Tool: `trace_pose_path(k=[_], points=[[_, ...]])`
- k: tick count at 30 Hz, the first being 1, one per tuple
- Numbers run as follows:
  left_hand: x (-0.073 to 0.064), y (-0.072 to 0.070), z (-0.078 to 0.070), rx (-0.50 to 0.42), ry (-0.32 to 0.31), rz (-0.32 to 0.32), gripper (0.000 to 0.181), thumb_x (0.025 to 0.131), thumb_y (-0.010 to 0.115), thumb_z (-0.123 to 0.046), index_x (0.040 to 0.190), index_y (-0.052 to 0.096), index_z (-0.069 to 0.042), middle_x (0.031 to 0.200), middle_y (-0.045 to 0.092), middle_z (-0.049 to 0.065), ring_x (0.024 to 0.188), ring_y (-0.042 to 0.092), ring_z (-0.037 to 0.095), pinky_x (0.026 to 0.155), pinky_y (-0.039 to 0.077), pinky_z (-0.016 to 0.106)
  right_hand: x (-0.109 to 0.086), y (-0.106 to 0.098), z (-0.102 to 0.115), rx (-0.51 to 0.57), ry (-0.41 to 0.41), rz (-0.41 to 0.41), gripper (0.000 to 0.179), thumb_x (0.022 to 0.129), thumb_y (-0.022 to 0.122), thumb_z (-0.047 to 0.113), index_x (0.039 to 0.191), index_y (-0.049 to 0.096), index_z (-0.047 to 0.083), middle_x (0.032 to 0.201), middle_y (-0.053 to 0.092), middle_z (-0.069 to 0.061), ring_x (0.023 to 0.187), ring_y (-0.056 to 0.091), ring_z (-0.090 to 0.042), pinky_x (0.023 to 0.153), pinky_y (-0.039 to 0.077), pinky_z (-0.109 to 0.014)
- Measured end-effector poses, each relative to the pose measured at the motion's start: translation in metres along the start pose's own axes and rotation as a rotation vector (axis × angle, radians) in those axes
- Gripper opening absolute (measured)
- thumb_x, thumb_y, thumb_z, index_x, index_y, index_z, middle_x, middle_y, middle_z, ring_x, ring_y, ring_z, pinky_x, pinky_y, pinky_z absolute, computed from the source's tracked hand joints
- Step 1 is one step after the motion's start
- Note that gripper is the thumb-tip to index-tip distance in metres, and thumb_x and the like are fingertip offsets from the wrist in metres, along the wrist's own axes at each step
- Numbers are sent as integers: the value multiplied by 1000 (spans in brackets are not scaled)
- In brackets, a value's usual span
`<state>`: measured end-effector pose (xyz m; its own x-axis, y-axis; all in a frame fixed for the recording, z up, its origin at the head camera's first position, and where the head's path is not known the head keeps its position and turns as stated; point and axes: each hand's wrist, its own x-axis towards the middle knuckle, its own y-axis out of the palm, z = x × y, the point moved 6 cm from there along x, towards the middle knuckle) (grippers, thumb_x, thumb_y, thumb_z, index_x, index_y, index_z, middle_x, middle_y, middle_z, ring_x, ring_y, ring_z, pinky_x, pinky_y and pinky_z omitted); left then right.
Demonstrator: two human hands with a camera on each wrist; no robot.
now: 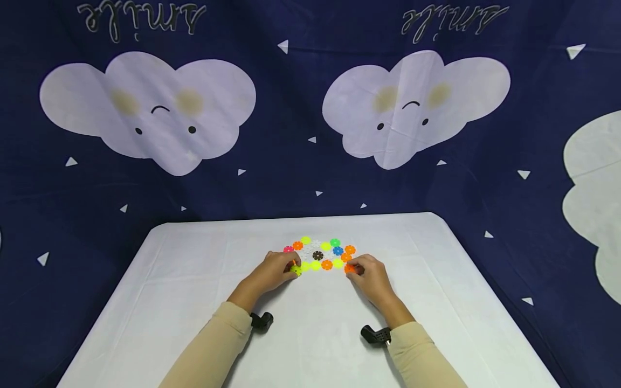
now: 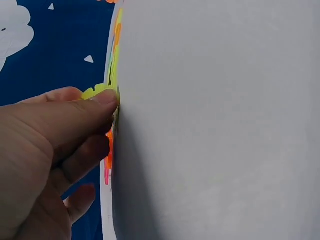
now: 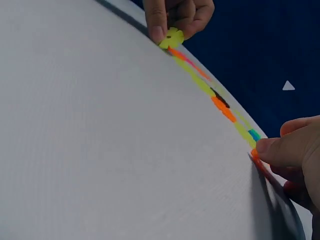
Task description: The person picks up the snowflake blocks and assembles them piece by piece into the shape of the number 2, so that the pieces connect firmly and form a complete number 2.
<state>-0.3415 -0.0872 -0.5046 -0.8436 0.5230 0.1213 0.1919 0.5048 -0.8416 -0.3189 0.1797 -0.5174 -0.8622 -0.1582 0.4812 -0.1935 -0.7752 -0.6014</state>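
At the left end of a cluster of snowflake building discs, my left hand (image 1: 280, 268) pinches a yellow disc (image 3: 172, 38). That disc stands tilted up on its edge between thumb and fingers. At the opposite end my right hand (image 1: 370, 275) pinches an orange disc (image 1: 349, 268), its fingers covering part of it. A front row of yellow discs (image 1: 316, 265) and an orange disc (image 1: 327, 265) lies between the hands. Behind it are a black disc (image 1: 317, 255), a blue disc (image 1: 338, 251), a green disc (image 1: 335, 242) and several white ones. A pink disc (image 1: 288, 249) sits behind my left fingers.
The discs lie on a white-covered table (image 1: 310, 334), near its far edge. Beyond hangs a dark blue cloth (image 1: 286, 194) printed with clouds and triangles. A black wrist camera (image 1: 262, 322) sits at the left wrist, another wrist camera (image 1: 375, 335) at the right.
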Motion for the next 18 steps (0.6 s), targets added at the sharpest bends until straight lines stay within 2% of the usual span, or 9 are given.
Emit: trace_pose_path(k=[5,11,15,18], points=[[1,1,-1,-118,15,-75,22,91,84,-5,108,74,-14,86,64,-9,79,58,11,76,55,32,0,-1,-1,92,119,-1,27,79,90,-6,102,80,4,97,75,-4,78,67,-15,69,58,-26],[2,6,-9,-289,11,-167,21,92,83,-5,112,77,-6,91,71,-5,79,65,11,72,59,28,0,11,5,395,269,45,27,84,85,-8,109,78,-1,99,76,-11,84,73,-21,74,61,-25],[1,11,-14,-389,10,-199,19,94,82,-7,112,78,-6,94,73,-4,80,67,11,73,60,27,-2,20,15,548,288,67,29,86,81,-12,114,75,-8,98,75,-15,84,72,-21,75,61,-25],[0,14,-17,-482,9,-222,17,94,82,-6,111,77,-6,93,74,-3,81,71,14,72,61,29,-3,27,21,615,289,98,32,87,80,-12,118,73,-10,100,75,-18,86,71,-20,77,61,-25]])
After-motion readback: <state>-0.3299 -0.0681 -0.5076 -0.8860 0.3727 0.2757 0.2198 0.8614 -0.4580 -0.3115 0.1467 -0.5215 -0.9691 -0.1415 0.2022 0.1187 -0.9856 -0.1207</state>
